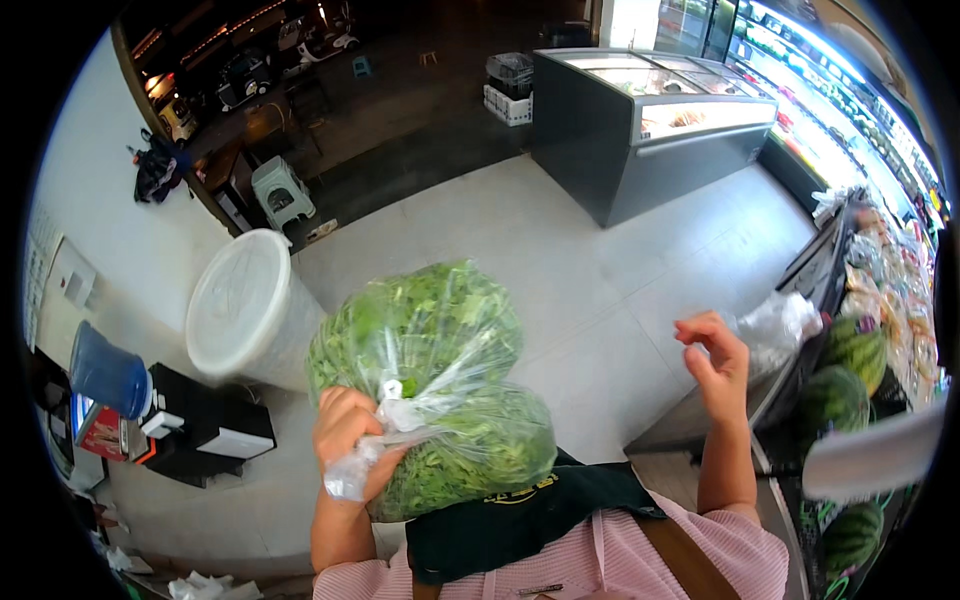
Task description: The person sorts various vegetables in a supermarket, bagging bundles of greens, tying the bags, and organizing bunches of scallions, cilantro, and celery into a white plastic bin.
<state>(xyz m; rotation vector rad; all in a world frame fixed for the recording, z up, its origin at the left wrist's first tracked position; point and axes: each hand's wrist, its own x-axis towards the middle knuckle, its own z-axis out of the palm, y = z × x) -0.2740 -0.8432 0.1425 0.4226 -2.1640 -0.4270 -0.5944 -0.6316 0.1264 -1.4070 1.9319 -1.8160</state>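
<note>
My left hand [352,435] grips the gathered necks of clear plastic bags packed with leafy green vegetables. One bulging bag of greens [427,322] is on the far side and another [480,442] on the near side, both in front of my chest. White knotted plastic [399,409] shows at the necks, and a twisted end sticks out below my fist. Raised over the floor to the right, my right hand [716,364] holds nothing, with fingers bent and thumb apart. Close beside it is a crumpled clear plastic bag [780,326] at the produce stand's edge.
A lidded white bin [240,307] and a blue water bottle [112,371] on a black cabinet stand left. Ahead is a glass-topped freezer [577,135]. Watermelons [855,349] and bagged goods [900,292] line the right-hand stand. A grey-green stool [281,191] sits by the doorway.
</note>
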